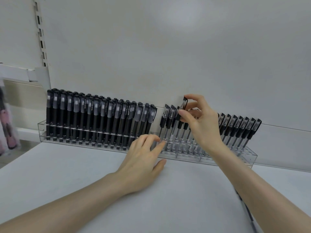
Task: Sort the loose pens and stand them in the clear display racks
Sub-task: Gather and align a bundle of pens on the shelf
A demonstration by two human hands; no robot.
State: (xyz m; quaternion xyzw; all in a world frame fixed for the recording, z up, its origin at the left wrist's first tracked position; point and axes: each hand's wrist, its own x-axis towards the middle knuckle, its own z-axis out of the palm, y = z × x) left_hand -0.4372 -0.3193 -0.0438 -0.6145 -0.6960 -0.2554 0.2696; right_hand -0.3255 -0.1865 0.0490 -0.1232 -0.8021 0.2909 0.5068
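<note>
Right grip [200, 121] pinched pen [183, 104] by cap above clear rack [247, 157]; left grip [144, 157] lay open (fingertips on rack). Best lowered upright into free slot

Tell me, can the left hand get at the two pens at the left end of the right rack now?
Probably yes. The left hand rests against the front of the right rack, fingertips just below those two pens. Nothing lies between; the right hand pinches another pen further right, higher up.

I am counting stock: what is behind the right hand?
Clear black-capped pens stand in the right rack; the right hand pinches a raised pen and covers others; their count is hidden.
</note>
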